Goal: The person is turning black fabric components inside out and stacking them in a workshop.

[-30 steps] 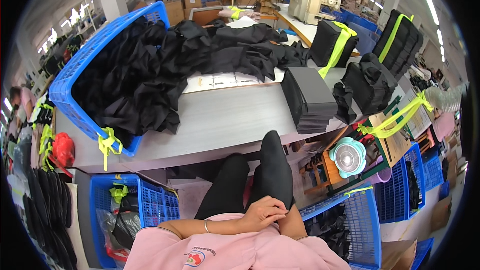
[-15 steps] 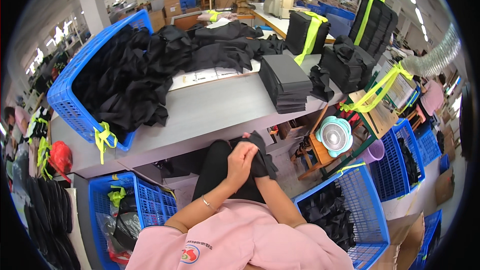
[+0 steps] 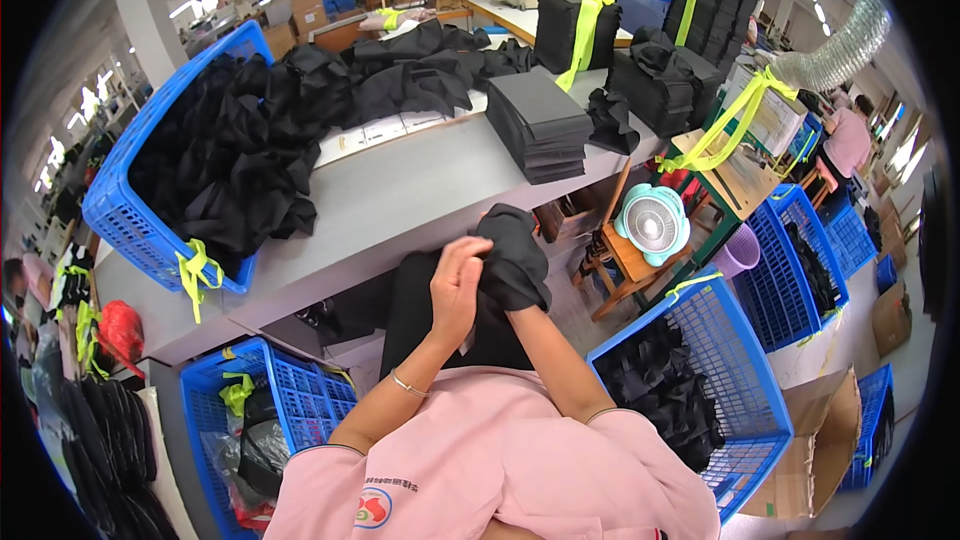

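"Look, the left hand (image 3: 453, 292) is not balled up any more like it is half a second ago. Its fingers stretch out now, and the black cloth (image 3: 516, 258) sits higher up in the frame."

"Where is that cloth?"

"Near the middle of the frame, over the person's lap. It is all bunched up around the end of the right arm (image 3: 552, 355)."

"Is the right hand holding it?"

"I can't tell. The cloth covers that hand, so its grip is hidden."

"And the left one?"

"Its fingers point up and to the right. The tips are right by the edge of the cloth. I can't tell if they pinch it or only come close."

"What is on the gray table (image 3: 385, 185)?"

"A neat stack of flat black pieces (image 3: 543, 108) stands just above the cloth in the frame. At the upper left, a big blue basket (image 3: 112, 208) lies tipped, with lots of black cloth pieces (image 3: 225, 140) spilling out."

"What else is near?"

"On the right, a mint green fan (image 3: 652, 220) stands on a wooden stool (image 3: 622, 273). Below it, at the lower right, another blue basket (image 3: 752, 365) has more black pieces (image 3: 665, 390) in it."
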A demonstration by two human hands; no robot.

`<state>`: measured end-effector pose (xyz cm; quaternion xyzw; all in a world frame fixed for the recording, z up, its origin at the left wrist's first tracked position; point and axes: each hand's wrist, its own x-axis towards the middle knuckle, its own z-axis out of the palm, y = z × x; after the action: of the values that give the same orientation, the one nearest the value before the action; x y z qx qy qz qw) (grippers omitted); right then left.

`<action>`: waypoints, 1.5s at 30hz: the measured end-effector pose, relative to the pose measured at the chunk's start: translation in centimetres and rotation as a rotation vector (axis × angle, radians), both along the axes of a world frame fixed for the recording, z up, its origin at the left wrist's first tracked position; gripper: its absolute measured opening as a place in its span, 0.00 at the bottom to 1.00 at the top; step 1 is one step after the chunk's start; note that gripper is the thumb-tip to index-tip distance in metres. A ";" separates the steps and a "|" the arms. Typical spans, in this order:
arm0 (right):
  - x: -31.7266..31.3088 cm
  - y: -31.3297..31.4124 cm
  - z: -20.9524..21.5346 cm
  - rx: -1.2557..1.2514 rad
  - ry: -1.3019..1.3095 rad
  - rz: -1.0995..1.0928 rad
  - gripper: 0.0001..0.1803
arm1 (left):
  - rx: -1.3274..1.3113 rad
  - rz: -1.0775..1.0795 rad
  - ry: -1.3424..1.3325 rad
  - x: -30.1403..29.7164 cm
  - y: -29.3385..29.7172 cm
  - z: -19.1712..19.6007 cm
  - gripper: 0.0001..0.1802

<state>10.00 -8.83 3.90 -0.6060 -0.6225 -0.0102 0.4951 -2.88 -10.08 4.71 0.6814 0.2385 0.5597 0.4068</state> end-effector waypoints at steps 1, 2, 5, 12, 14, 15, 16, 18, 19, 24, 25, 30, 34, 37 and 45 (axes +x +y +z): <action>-0.3 -0.2 0.7 0.023 -0.009 -0.007 0.07 | -0.052 -0.047 -0.120 -0.3 0.0 -0.1 0.13; -0.6 -0.2 1.1 -0.127 -0.211 -0.102 0.08 | -0.030 0.065 -0.031 -0.7 0.5 -0.2 0.18; -2.6 -2.4 0.2 -0.230 -0.395 -0.072 0.10 | -0.288 0.183 -0.038 -1.2 2.3 -1.2 0.21; -5.6 -5.6 -3.4 0.034 0.182 0.107 0.17 | -0.473 -0.039 -0.127 -2.0 3.1 -4.1 0.17; -4.6 -5.8 -3.0 0.096 0.328 0.143 0.16 | -0.357 -0.002 -0.055 -1.8 2.8 -4.3 0.17; -4.0 -6.0 -2.7 0.077 0.384 0.143 0.16 | -0.373 -0.009 -0.055 -1.7 2.7 -4.4 0.16; -3.5 -6.4 -2.5 0.037 0.447 0.145 0.16 | -0.386 -0.016 -0.009 -1.5 2.4 -4.5 0.15; -2.5 -7.2 -2.4 -0.050 0.553 0.140 0.15 | -0.398 -0.077 0.035 -1.1 2.1 -4.9 0.14; -2.0 -7.6 -2.6 -0.089 0.603 0.132 0.15 | -0.411 -0.125 0.037 -0.9 2.0 -5.2 0.14; 1.2 -7.9 -4.1 -0.212 0.760 0.066 0.13 | -0.625 -0.306 0.230 0.8 2.5 -6.2 0.12; 1.8 -7.6 -4.3 -0.225 0.771 0.056 0.13 | -0.611 -0.349 0.191 1.2 2.8 -5.8 0.12; 4.1 -3.9 -4.8 -0.241 0.734 0.025 0.12 | -0.173 -0.179 0.194 1.6 3.3 -1.5 0.26; 4.5 0.9 -6.3 -0.239 0.649 0.033 0.11 | 0.105 -0.262 0.308 1.1 2.8 0.8 0.31; 4.5 4.0 -8.1 0.001 0.384 0.023 0.10 | -0.047 -0.098 0.330 1.3 4.1 -0.1 0.16; -3.2 5.9 -11.6 -0.033 1.280 0.205 0.17 | -0.474 0.015 0.020 3.1 10.0 -4.1 0.07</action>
<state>6.76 -2.92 -7.72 -0.4372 -0.2589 0.4099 0.7575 0.22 -0.09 0.59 0.5705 0.3724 0.4844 0.5488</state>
